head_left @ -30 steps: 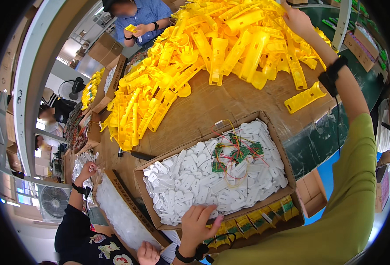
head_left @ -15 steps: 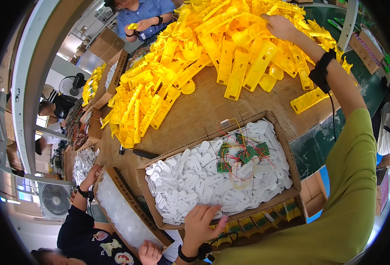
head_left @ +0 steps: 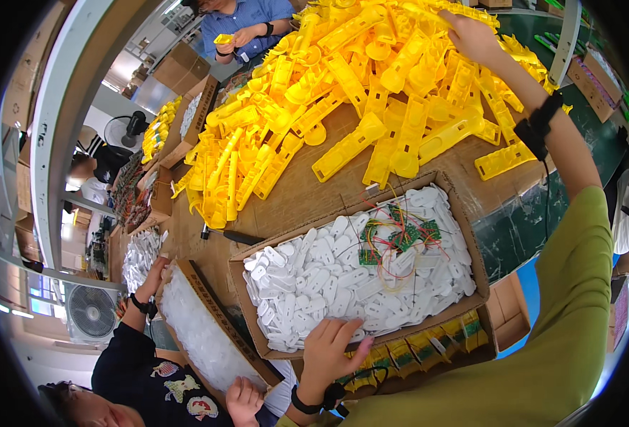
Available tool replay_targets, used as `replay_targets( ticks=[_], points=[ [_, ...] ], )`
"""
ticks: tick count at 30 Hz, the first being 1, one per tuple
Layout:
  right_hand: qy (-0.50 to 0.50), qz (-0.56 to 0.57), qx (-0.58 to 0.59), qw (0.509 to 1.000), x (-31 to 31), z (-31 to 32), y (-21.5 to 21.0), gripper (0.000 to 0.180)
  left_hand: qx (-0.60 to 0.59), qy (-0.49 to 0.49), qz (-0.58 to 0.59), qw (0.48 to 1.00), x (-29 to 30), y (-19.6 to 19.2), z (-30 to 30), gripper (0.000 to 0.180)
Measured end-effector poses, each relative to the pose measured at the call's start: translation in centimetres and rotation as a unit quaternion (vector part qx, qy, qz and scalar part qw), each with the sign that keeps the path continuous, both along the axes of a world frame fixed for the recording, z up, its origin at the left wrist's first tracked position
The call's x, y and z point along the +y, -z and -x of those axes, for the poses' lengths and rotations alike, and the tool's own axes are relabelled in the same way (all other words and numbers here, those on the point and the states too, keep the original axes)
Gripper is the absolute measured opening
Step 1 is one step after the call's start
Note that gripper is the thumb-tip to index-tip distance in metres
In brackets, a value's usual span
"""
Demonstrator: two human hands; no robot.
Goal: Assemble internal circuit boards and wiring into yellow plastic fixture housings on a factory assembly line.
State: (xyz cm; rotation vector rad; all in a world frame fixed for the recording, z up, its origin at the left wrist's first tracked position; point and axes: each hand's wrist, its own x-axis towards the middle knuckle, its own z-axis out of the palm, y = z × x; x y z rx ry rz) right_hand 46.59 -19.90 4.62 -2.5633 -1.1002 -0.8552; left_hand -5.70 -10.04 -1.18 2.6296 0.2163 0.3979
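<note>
At the top right, my right hand (head_left: 477, 37) reaches into a big heap of yellow plastic shells (head_left: 371, 53). Its bent fingers close on the end of one long yellow shell (head_left: 425, 11); the fingertips are partly hidden. My left hand (head_left: 328, 354) rests at the near edge of a cardboard box (head_left: 477, 274), fingers apart and thumb stretched out, with nothing in it. White plastic oval-ended pieces (head_left: 314, 285) fill this box. On top of them lie small green circuit boards (head_left: 404, 238) with red and yellow wires.
Beside me at the left, a co-worker (head_left: 158, 377) holds a box of clear plastic pieces (head_left: 200, 327). Another person (head_left: 247, 25) handles a yellow part beyond the heap. A black-handled tool (head_left: 243, 237) lies behind my box. Below it stands a box of yellow assemblies (head_left: 464, 334).
Several yellow shells at the heap's near edge have slid closer to the white pieces' box. My right hand has moved slightly right and away. My left hand stays at the box edge.
</note>
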Motion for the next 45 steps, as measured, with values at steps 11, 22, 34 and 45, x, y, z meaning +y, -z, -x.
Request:
replay_targets(
  ticks=[11, 22, 34, 45],
  points=[
    [-0.060, 0.032, 0.109, 0.992, 2.3, -3.5, 4.4, 0.038, -0.006, 0.004, 0.028, 1.000, 0.1, 0.1, -0.5, 0.027],
    [-0.177, 0.081, 0.022, 0.981, 0.2, 1.4, -0.4, 0.035, -0.002, -0.005, 0.004, 1.000, 0.3, 0.1, 0.1, 0.027],
    [0.070, 0.120, 0.082, 0.987, -2.5, -5.5, 4.1, 0.038, -0.011, -0.002, 0.020, 1.000, 0.3, 0.1, -0.2, 0.027],
    [-0.222, 0.040, 0.057, 0.973, -4.4, -3.0, 2.1, 0.036, -0.013, -0.009, 0.004, 1.000, 0.3, 0.2, 0.1, 0.027]
  ],
)
